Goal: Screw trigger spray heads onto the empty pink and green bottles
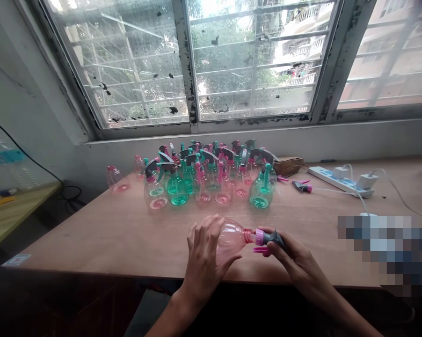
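My left hand (206, 248) is wrapped round a clear pink bottle (231, 238), tilted on its side with the neck pointing right. In my right hand (291, 255) is a spray head (270, 237) with a grey body, pink collar and pink trigger. The collar is right at the mouth of the bottle, and a bit of red thread still shows on the neck. Both are held over the table's near edge. The fingertips of my right hand are partly hidden behind the spray head.
Assembled green and pink spray bottles (178, 189) crowd the back of the table (109, 234). Two headless pink bottles (118, 180) stand at the left. A loose spray head (302, 186) lies near a white power strip (340, 181) with cables. The right side is pixelated.
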The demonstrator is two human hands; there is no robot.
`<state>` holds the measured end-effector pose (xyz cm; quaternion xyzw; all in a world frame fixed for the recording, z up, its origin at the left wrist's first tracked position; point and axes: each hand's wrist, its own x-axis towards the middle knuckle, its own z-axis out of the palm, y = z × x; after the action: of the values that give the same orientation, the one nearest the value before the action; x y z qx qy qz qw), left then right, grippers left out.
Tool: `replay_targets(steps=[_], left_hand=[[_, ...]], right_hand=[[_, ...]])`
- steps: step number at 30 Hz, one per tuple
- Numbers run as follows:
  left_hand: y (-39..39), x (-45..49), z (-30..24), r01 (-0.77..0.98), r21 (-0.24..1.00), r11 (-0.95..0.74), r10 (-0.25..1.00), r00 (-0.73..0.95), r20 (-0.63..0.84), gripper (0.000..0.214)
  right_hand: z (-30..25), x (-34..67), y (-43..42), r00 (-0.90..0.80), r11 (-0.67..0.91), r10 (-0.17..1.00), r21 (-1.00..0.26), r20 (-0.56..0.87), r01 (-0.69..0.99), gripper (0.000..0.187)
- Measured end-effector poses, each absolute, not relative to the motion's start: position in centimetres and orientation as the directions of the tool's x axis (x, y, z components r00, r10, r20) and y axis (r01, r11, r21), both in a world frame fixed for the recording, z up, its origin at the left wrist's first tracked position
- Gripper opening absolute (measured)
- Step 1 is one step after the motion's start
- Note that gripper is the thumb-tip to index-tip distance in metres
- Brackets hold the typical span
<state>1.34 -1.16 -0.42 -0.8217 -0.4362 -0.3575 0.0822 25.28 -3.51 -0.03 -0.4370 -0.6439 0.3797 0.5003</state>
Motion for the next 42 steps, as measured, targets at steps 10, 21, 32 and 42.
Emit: replay_targets(steps=[10, 21, 32, 42], left_hand=[[-0.1, 0.2, 0.1, 0.252, 0.868, -0.428, 0.903, 0.08, 0.422, 0.057], [0.3, -0.4, 0.2, 0.229, 0.945, -0.234, 0.928, 0.341, 0.147, 0.099], [0.1, -0.6, 1.0, 0.346, 0.877, -0.334, 0.922, 0.313, 0.228, 0.076], [-0.3, -0.4, 1.0, 0.272, 0.905, -0.327, 0.903, 0.372, 0.214, 0.093]], right_hand=[[-1.6, 26.3, -1.9, -0.201, 0.012, 0.979, -0.994, 0.033, -0.108, 0.044], [-1.0, 26.5, -1.9, -0.152, -0.056, 0.988, -0.994, -0.041, -0.097, 0.049], [-0.6, 26.3, -2.3, -0.147, 0.077, 0.986, -0.997, 0.076, 0.006, 0.039], [-1.1, 26.4, -2.1, -0.123, 0.078, 0.989, -0.996, 0.083, -0.049, 0.039]])
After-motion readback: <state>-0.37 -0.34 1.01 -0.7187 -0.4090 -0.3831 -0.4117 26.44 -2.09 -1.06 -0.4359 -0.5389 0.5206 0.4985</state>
